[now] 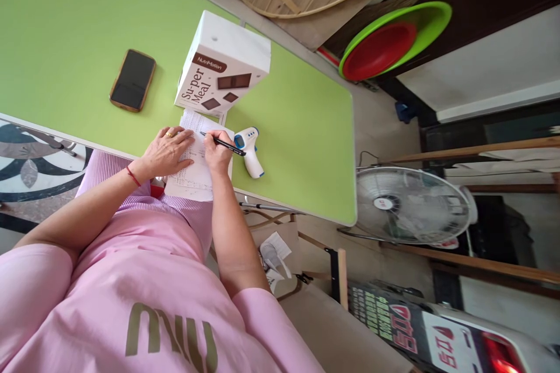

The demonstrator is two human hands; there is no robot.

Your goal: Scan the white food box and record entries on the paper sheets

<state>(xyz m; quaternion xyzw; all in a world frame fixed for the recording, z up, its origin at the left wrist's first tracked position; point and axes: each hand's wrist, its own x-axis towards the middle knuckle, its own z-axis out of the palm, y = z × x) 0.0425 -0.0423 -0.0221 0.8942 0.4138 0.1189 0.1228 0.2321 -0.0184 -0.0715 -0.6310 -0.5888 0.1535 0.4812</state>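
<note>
Here, over handwritten paper (198, 157) overhanging the green table's (301, 140) near edge, the right hand (217, 154) is pinching a black pen (230, 147), likely light, stiff, best held near its tip; the left hand (168, 151), grasping nothing, is lying on the paper.

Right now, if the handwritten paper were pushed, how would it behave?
The handwritten paper would probably bend readily: it looks thin, and its near end overhangs the green table. It might resist sliding, since the left hand rests on it.

Dark-screened phone (132, 80) on green table (306, 145)
</note>
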